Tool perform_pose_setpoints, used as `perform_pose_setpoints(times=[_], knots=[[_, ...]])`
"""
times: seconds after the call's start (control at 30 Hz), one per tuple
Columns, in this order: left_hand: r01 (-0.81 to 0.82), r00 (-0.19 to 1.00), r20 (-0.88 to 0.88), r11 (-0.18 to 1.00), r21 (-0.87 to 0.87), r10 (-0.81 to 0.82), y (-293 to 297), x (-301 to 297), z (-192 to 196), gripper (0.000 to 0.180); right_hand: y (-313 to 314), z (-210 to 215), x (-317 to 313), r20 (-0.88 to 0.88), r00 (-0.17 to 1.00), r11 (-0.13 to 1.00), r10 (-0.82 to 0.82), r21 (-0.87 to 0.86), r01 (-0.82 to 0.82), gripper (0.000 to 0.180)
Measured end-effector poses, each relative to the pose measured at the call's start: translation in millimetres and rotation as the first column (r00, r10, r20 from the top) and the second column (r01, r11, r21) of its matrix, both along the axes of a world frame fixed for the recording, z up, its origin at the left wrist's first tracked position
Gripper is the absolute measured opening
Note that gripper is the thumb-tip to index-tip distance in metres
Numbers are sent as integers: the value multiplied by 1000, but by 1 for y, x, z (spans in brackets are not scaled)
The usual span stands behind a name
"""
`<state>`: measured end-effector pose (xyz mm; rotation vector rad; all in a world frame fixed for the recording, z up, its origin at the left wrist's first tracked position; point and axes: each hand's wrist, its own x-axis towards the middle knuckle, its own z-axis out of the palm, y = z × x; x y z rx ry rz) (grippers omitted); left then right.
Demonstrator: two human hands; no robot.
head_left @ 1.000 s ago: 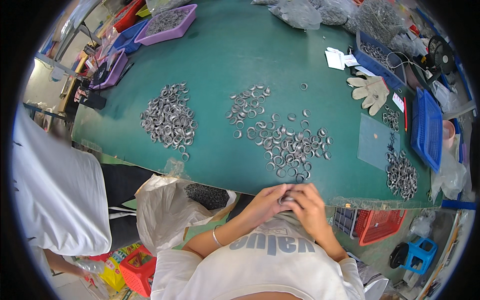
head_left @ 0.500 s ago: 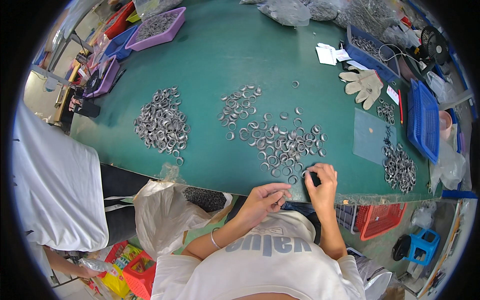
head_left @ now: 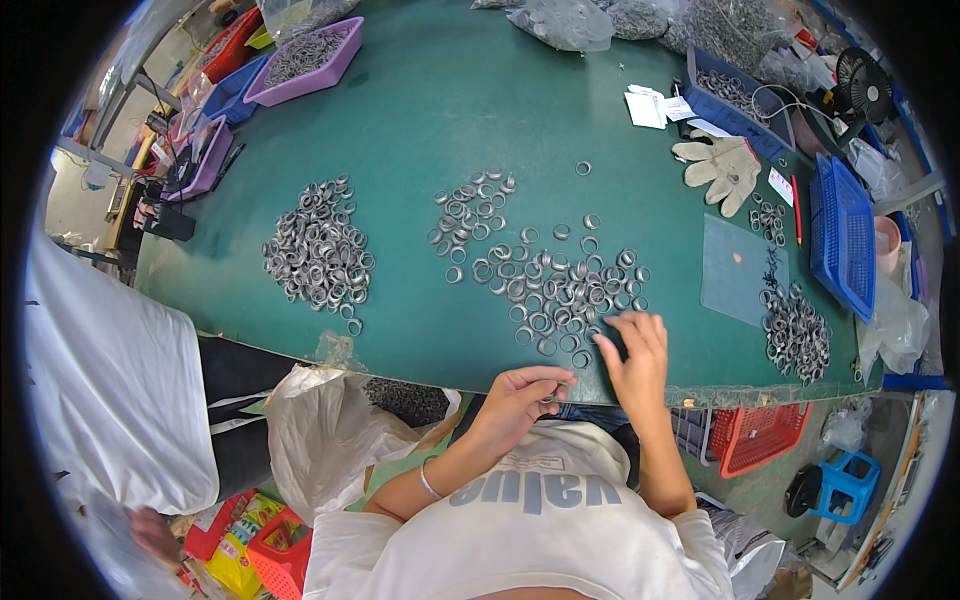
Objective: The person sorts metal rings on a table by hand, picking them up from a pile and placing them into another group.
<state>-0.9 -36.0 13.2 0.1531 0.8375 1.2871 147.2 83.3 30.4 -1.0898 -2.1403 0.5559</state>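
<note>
My left hand [head_left: 520,402] is closed in a pinch just over the near table edge, with a small grey metal ring [head_left: 548,399] showing between thumb and fingers. Whether more rings sit inside that hand cannot be seen. To its right, my right hand [head_left: 637,360] reaches over the table with thumb and fingers apart, at the near side of a spread of metal rings [head_left: 565,290]. Its thumb tip is close to one ring; no ring shows in its grasp. A smaller loose cluster of rings [head_left: 470,210] lies beyond, and a dense heap [head_left: 318,248] at the left.
Another ring pile [head_left: 797,335] lies at the right near a clear plastic sheet [head_left: 742,268], a work glove [head_left: 720,170] and a blue basket [head_left: 842,238]. A purple tray [head_left: 308,65] stands far left. A person in a white shirt [head_left: 110,370] is at my left.
My right hand, pinched at a ring before, has spread its fingers and shifted slightly left and away from me. A ring now shows more clearly in my left hand. The neighbour's arm has moved.
</note>
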Motion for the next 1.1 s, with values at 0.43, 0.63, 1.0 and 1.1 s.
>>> perform_pose_setpoints(times=[0.43,0.63,1.0,1.1], knots=[[-38,996,77,999,-23,40,8,2,1,28,-12,26,-4,-108,871,867,479,-94,-489,20],[-86,996,19,996,15,86,9,-13,2,29,9,14,-11,-147,988,980,38,-190,-66,12],[-128,979,156,992,-3,127,10,-10,8,30,-10,24,-18,-89,939,943,332,10,-333,9],[-147,975,167,989,-16,148,7,-5,2,28,-21,34,-12,-73,907,906,415,-63,-419,12]])
